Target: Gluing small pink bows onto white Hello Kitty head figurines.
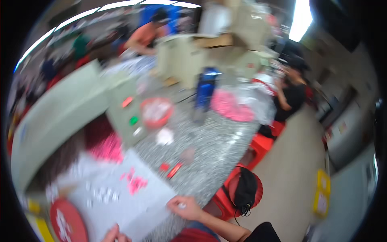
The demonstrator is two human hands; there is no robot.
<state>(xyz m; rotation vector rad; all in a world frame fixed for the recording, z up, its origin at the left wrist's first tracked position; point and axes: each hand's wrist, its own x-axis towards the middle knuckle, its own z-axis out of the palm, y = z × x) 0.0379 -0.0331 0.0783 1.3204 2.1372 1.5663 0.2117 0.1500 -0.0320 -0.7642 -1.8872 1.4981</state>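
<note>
My right hand is at the right edge of a white sheet, its fingers curled around a small whitish piece. Only the fingertips of my left hand show at the bottom edge, over the sheet; a pale speck shows by them, too blurred to tell if it is held. Small pink pieces lie loose in the middle of the sheet. Left of them are several small clear or white pieces. A red round tray holding white pieces overlaps the sheet's left side.
A pale green machine housing with coloured buttons arches over a pink heap. On the speckled tabletop are a red-rimmed bowl, a blue bottle and pink goods. Red stools stand right; a person sits beyond.
</note>
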